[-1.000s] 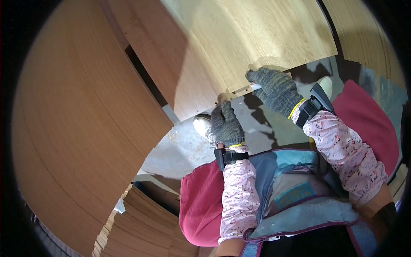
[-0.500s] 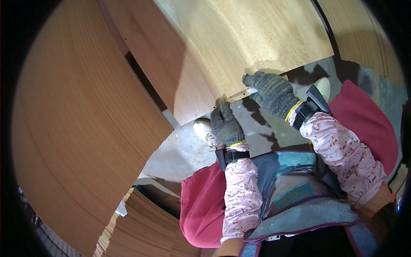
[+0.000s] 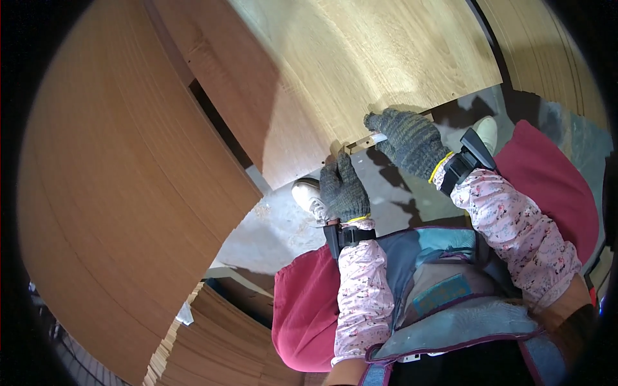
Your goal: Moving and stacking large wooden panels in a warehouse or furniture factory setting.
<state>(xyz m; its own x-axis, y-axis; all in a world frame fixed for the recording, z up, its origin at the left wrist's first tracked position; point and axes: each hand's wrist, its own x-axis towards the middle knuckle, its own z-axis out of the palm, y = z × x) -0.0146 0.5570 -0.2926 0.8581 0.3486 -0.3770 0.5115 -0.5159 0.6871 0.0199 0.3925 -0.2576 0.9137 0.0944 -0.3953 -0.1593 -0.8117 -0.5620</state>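
A light wood-grain panel (image 3: 386, 58) lies in front of me, its near edge slanting up to the right. A narrow wooden strip (image 3: 365, 141) with small holes runs along that edge. My left hand (image 3: 346, 191), in a dark grey knitted glove, has its fingertips at the strip's left end, closed on it. My right hand (image 3: 412, 143), gloved alike, curls over the panel's edge and closes on the strip farther right. A small white piece (image 3: 378, 137) shows beside its thumb; its kind is unclear.
A tall stack of brown wood-grain boards (image 3: 129, 193) fills the left side, with more stacked boards (image 3: 225, 334) below it. Other boards (image 3: 547, 58) stand at the far right. My white shoes (image 3: 310, 198) are on the grey floor (image 3: 264, 235), close under the panel.
My left hand has shifted slightly down and its fingers have changed position, showing more of the strip's left end. My right hand stays in nearly the same place.
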